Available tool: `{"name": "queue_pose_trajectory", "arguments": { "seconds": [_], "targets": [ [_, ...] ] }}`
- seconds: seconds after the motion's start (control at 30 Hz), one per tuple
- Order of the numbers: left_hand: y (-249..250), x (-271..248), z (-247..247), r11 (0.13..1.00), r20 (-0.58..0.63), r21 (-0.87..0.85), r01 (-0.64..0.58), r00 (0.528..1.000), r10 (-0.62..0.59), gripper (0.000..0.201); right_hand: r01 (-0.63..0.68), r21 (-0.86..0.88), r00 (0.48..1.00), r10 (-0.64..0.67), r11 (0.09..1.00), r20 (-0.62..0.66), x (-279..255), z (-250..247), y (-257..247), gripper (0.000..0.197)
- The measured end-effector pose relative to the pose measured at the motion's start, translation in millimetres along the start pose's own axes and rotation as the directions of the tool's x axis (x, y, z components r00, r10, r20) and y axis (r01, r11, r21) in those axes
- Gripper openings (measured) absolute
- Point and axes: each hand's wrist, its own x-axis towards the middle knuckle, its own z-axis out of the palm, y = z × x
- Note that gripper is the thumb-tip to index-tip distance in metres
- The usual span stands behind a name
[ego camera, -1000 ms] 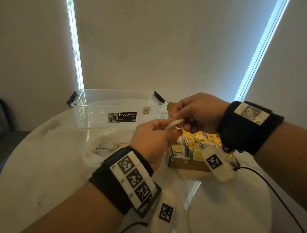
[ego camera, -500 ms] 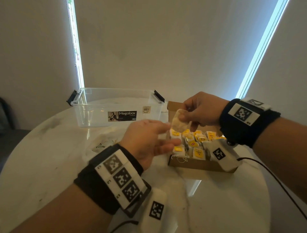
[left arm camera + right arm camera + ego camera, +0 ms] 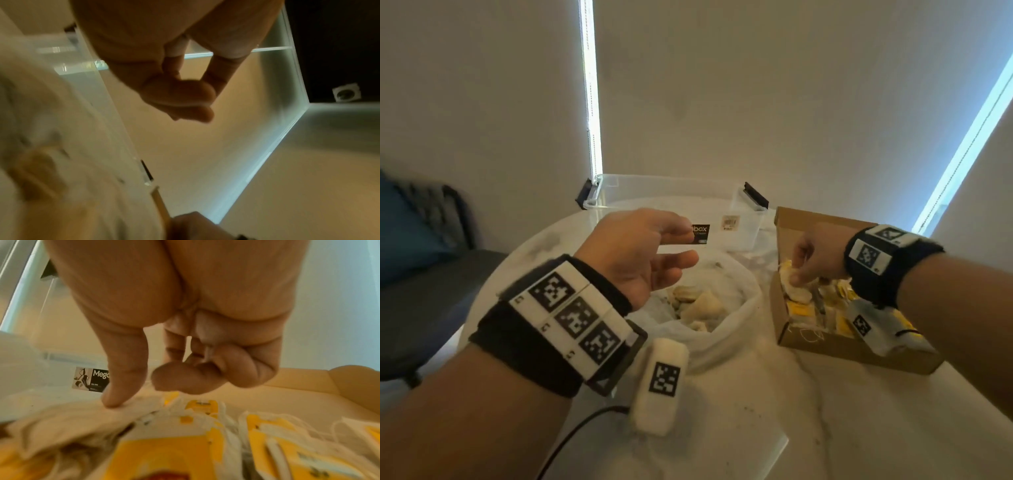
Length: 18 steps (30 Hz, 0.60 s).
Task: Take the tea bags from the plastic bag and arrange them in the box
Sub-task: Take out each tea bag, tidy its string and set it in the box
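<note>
A white plastic bag point(image 3: 738, 330) lies open mid-table with several pale tea bags point(image 3: 698, 305) inside. My left hand point(image 3: 681, 245) hovers just above it, fingers relaxed and empty; in the left wrist view the left hand point(image 3: 185, 100) holds nothing. To the right stands a brown cardboard box point(image 3: 835, 349) packed with rows of yellow-tagged tea bags point(image 3: 804, 310). My right hand point(image 3: 799, 274) is down in the box's left end and pinches a pale tea bag point(image 3: 86, 417). Its thumb point(image 3: 115, 400) presses on the bag, and the index finger curls close beside it.
A clear plastic Megabox container point(image 3: 743, 219) stands behind the bag and box, against the wall. The round white marble table point(image 3: 756, 428) shows bare surface in front. A dark chair point(image 3: 421, 274) sits off the table's left edge.
The hands have parted. My left hand let go of the tea bag and swung left over the plastic bag; my right hand carried the tea bag down into the box's left end.
</note>
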Motion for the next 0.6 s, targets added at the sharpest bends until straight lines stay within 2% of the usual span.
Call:
{"name": "queue_pose_trajectory", "arguments": {
  "seconds": [0.1, 0.17, 0.23, 0.3, 0.37, 0.4, 0.47, 0.53, 0.6],
  "targets": [
    [-2, 9, -17, 0.96, -0.097, 0.271, -0.068, 0.99, 0.098, 0.012, -0.007, -0.068, 0.994, -0.001, 0.998, -0.108, 0, -7, -14, 0.037],
    [-4, 15, -25, 0.881, -0.106, 0.456, -0.125, 0.975, 0.193, 0.016, 0.084, -0.067, 0.978, -0.095, 0.994, -0.186, -10, -15, -31, 0.031],
    [-6, 21, -32, 0.794, -0.097, 0.598, -0.109, 0.974, 0.207, 0.023, 0.205, -0.008, 0.957, -0.202, 0.979, -0.207, -27, -18, -55, 0.021],
    [-7, 26, -36, 0.715, -0.11, 0.699, -0.017, 0.985, 0.131, 0.03, 0.294, 0.103, 0.953, -0.283, 0.95, -0.11, -45, -16, -81, 0.014],
    [-13, 29, -37, 0.638, -0.13, 0.767, 0.069, 0.99, 0.05, 0.048, 0.299, 0.211, 0.946, -0.318, 0.931, 0.061, -59, -8, -100, 0.015],
    [-16, 30, -36, 0.597, -0.132, 0.796, 0.102, 0.991, 0.007, 0.059, 0.278, 0.212, 0.944, -0.308, 0.937, 0.122, -62, -2, -106, 0.02],
    [-23, 33, -35, 0.555, -0.133, 0.818, 0.151, 0.988, -0.074, 0.065, 0.263, 0.059, 0.951, -0.269, 0.963, 0.154, -60, 9, -113, 0.032],
    [-28, 37, -34, 0.571, -0.11, 0.808, 0.145, 0.989, -0.096, 0.053, 0.27, -0.111, 0.956, -0.253, 0.956, 0.149, -58, 18, -114, 0.046],
    [-30, 41, -33, 0.589, -0.098, 0.796, 0.138, 0.99, -0.1, 0.042, 0.274, -0.139, 0.954, -0.251, 0.952, 0.161, -56, 25, -113, 0.056]
  ]
}}
